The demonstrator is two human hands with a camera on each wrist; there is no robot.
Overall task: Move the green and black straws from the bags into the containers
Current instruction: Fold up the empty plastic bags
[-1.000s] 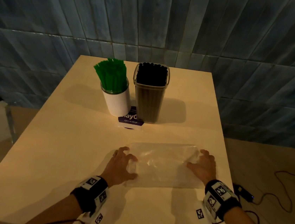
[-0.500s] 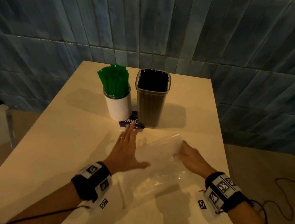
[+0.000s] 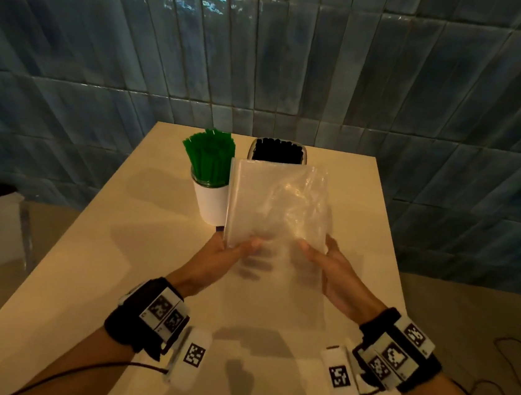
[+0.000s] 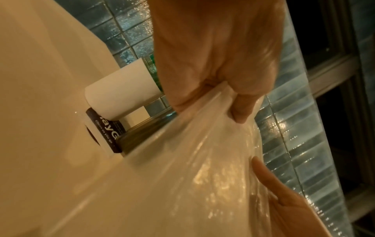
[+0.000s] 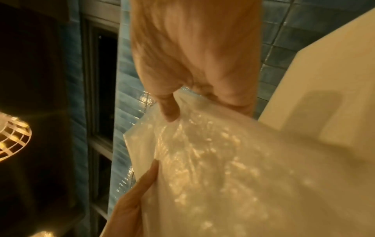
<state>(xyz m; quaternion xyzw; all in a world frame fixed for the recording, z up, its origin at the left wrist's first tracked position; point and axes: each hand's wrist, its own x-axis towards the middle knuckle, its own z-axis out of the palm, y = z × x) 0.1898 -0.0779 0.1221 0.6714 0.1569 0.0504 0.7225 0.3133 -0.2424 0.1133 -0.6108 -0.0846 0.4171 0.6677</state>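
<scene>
Left hand and right hand gripped clear bag at frame centre, fingers clamped on its edges, above desk. Green straws in white container, black straws behind bag.

Dim, warm light falls from above onto the pale cream table, and soft shadows pool beneath both wrists. Glare speckles the crinkled clear plastic bag just past the fingers. The glossy blue wall tiles glint and bend at the edges; wrist views are soft and noisy.
</scene>
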